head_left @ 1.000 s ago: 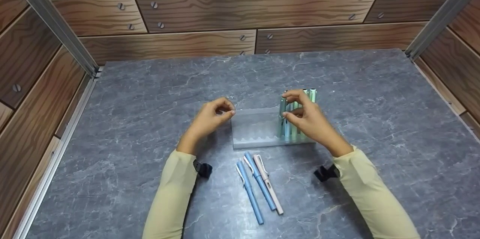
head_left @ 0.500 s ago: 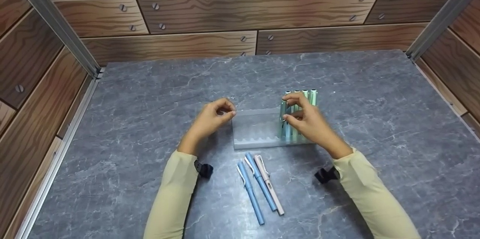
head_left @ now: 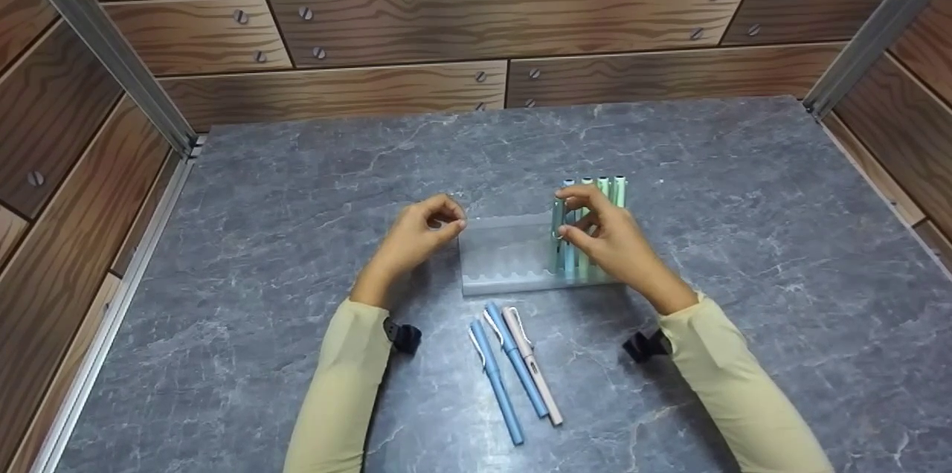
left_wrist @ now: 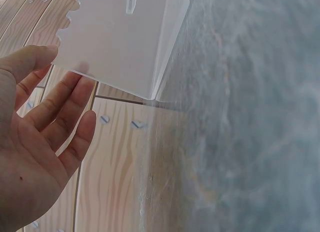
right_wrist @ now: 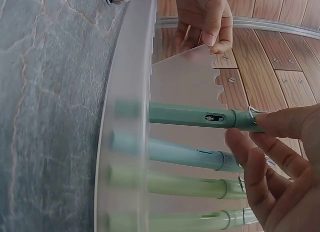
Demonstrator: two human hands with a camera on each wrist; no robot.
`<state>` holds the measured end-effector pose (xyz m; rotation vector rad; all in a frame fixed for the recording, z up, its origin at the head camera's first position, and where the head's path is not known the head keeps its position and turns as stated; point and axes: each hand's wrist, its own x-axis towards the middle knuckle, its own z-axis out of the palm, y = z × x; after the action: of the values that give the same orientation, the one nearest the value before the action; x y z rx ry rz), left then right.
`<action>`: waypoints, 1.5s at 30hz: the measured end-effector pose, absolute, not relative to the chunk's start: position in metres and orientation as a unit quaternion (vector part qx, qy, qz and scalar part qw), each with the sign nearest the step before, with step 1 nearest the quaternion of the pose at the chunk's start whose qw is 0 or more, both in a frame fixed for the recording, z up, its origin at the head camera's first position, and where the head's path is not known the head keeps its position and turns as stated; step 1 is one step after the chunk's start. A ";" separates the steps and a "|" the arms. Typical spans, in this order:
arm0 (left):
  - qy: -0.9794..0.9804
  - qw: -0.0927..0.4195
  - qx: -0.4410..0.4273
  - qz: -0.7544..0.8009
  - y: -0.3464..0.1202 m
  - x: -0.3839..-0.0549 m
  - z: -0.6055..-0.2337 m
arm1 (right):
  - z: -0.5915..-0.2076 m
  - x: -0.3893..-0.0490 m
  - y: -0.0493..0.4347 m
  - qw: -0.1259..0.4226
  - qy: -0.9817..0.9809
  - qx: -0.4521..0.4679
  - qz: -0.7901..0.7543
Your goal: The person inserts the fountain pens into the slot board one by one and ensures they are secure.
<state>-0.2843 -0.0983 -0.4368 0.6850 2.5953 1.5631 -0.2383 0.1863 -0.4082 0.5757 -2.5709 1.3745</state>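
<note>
A clear, frosted pen stand (head_left: 506, 250) with notched edges stands mid-table. At its upper left corner my left hand (head_left: 424, 235) pinches the panel between thumb and fingers; one fingertip shows through the plastic in the left wrist view. My right hand (head_left: 613, 235) holds a dark green fountain pen (right_wrist: 190, 115) by its cap, near the clip. That pen stands upright in the stand, its lower end behind the front lip. Beside it are a light blue pen (right_wrist: 185, 153) and several light green pens (right_wrist: 185, 185), partly hidden by my right fingers.
In front of the stand, two blue pens (head_left: 496, 384) and a pinkish-grey pen (head_left: 532, 365) lie side by side on the grey marbled table (head_left: 297, 183). Wood-patterned walls (head_left: 416, 19) and metal posts (head_left: 111, 49) enclose the table at the back and sides.
My right hand has come down slightly with the dark green pen, and more of the neighbouring pens' tops show. The left hand keeps its place on the stand.
</note>
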 end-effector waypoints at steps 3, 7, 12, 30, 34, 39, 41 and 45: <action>0.838 0.017 0.220 0.499 -0.099 -0.284 -0.437 | -0.408 -0.238 0.185 0.091 -0.866 0.195 0.452; 0.837 0.015 0.221 0.501 -0.099 -0.284 -0.438 | -0.408 -0.237 0.184 0.097 -0.871 0.205 0.436; 0.837 0.015 0.218 0.502 -0.099 -0.284 -0.438 | -0.410 -0.236 0.184 0.104 -0.877 0.219 0.414; 0.836 0.017 0.218 0.504 -0.099 -0.283 -0.438 | -0.414 -0.238 0.181 0.072 -0.885 0.194 0.416; 0.836 0.016 0.223 0.501 -0.099 -0.283 -0.438 | -0.414 -0.238 0.181 0.065 -0.889 0.184 0.414; 0.837 0.015 0.223 0.500 -0.099 -0.283 -0.437 | -0.413 -0.239 0.181 0.036 -0.893 0.166 0.417; 0.838 0.014 0.221 0.498 -0.099 -0.283 -0.437 | -0.413 -0.240 0.181 0.024 -0.891 0.162 0.424; 0.838 0.016 0.219 0.499 -0.099 -0.283 -0.437 | -0.413 -0.243 0.182 0.007 -0.884 0.154 0.442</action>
<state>-0.2835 -0.0987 -0.4367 0.6797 2.6069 1.5532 -0.2425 0.1816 -0.4133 0.4829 -2.7647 1.3811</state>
